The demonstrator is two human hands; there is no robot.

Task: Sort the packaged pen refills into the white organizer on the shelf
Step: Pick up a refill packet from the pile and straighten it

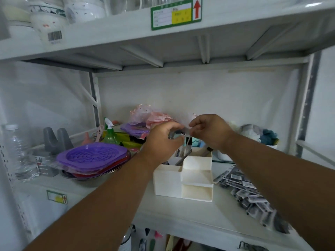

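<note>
The white organizer (pixel 183 180) stands on the shelf, with several packaged refills upright in its back compartments. A pile of packaged pen refills (pixel 248 192) lies on the shelf to its right. Both hands meet above the organizer's rear section. My left hand (pixel 163 140) and my right hand (pixel 210 131) pinch the top ends of one clear refill packet (pixel 187 142), which hangs down into the organizer. The packet is blurred and partly hidden by my fingers.
Purple and red plastic plates (pixel 92 158) are stacked in a metal bowl to the left. A green spray bottle (pixel 110 133), a pink bag (pixel 148 115) and a water bottle (pixel 16 151) stand behind and left. The upper shelf (pixel 163 33) hangs close overhead.
</note>
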